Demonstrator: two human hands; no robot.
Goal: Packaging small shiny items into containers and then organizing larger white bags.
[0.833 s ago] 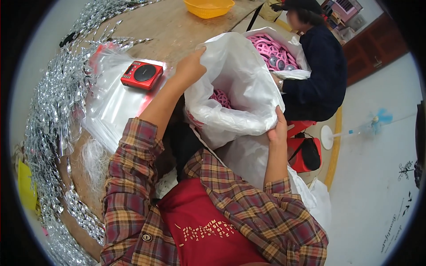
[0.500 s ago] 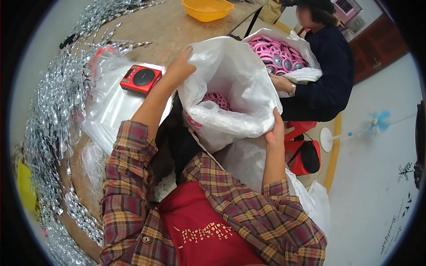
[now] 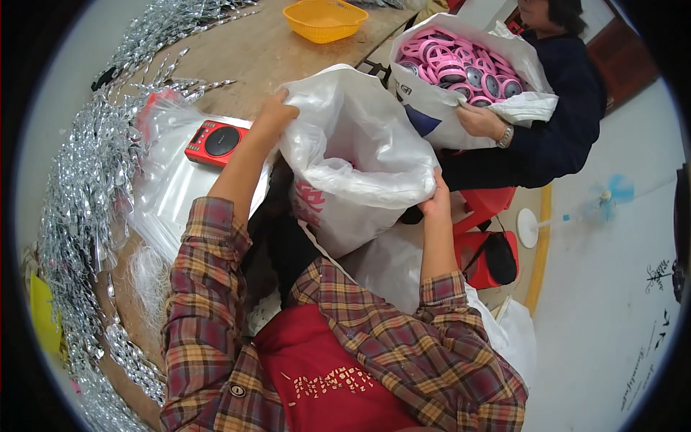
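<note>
A large white woven sack stands in front of me with its mouth wide and its rim folded over. My left hand grips the rim at the upper left, fingers closed round the edge. On the right side of the rim my right hand is closed on the fold. Only a trace of pink shows deep inside. Beyond it a co-worker's hand holds a second white sack, heaped with pink ring-shaped pieces with dark grey discs.
On the table to my left lie a red radio, clear plastic bags and silver tinsel strands. A yellow basket sits at the far side. Red stools and a fan stand at right.
The co-worker's filled sack has risen and come nearer, tilting toward my sack. My hands and the sack they hold have shifted slightly left; the pink pieces inside are now mostly hidden.
</note>
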